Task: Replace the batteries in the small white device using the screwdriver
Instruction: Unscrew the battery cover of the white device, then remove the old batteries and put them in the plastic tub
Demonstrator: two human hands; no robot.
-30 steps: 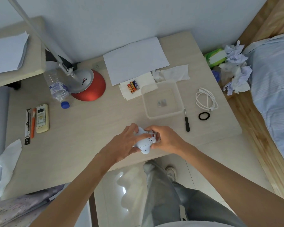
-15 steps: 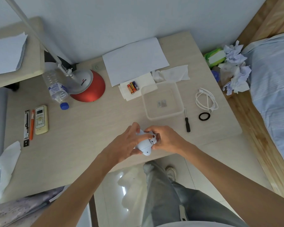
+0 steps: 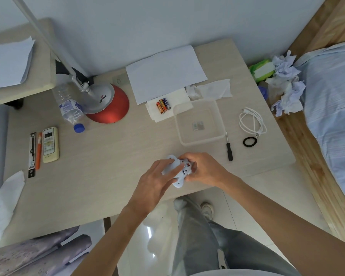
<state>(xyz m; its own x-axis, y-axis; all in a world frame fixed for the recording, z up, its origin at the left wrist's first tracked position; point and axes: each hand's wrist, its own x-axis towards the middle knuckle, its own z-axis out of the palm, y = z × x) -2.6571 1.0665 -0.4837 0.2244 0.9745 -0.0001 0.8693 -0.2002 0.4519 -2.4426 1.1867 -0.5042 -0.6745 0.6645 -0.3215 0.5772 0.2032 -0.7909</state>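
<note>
The small white device [image 3: 178, 172] lies near the front edge of the table, held between both hands. My left hand [image 3: 156, 178] grips its left side, fingers lying across its top. My right hand [image 3: 202, 169] grips its right end, where something red and dark shows at my fingertips. The black-handled screwdriver [image 3: 229, 149] lies on the table to the right, apart from my hands. Three batteries [image 3: 163, 105] rest on a white tissue behind. A clear plastic tray [image 3: 217, 118] holds two small grey parts [image 3: 198, 125].
A red lamp base [image 3: 110, 105], a lying water bottle [image 3: 69, 108], a remote [image 3: 50, 144] and pens sit to the left. White paper [image 3: 165, 73] lies at the back. A white cable [image 3: 252, 122] and black ring [image 3: 249, 141] lie right. A bed stands beyond the table's right edge.
Both hands stay on the device. My left fingers have shifted over its top and the device has turned slightly; nothing else on the table has moved.
</note>
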